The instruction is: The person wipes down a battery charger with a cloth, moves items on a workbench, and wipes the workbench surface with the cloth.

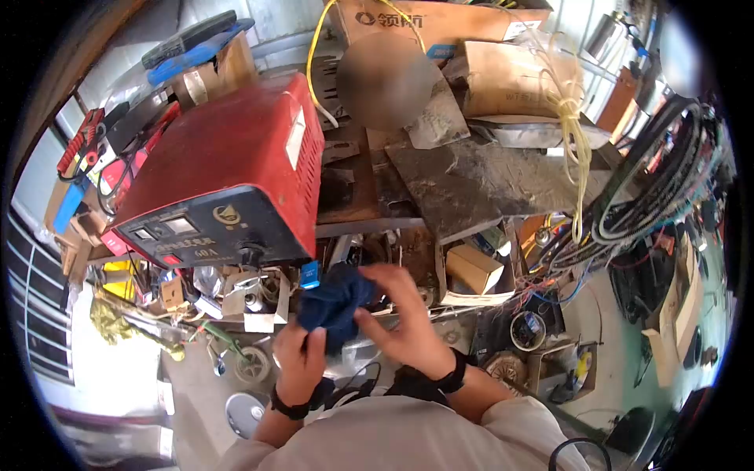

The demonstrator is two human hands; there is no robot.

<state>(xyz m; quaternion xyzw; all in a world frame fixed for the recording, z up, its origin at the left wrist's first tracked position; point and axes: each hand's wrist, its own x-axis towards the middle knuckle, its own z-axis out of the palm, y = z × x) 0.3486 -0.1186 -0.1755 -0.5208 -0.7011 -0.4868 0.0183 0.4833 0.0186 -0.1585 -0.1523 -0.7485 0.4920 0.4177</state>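
A crumpled dark blue cloth (338, 302) is between my two hands, in front of the shelf edge. My left hand (300, 357) pinches its lower left side, thumb and fingers pressed together. Higher up, my right hand (400, 322) grips the right side of the cloth with curved fingers and thumb. Folds hide my fingertips in part. Just above the cloth is a small blue box (310, 275). To the upper left stands a red metal machine (212, 149) with a black front panel and a knob.
A dusty board (487, 180) lies on the shelf, with cardboard boxes (510, 82) behind it. Coiled black cables (628, 204) and pale tubing (577, 149) hang at right. Below are an open carton (479, 271), a bucket (528, 331) and a small wheel (251, 365).
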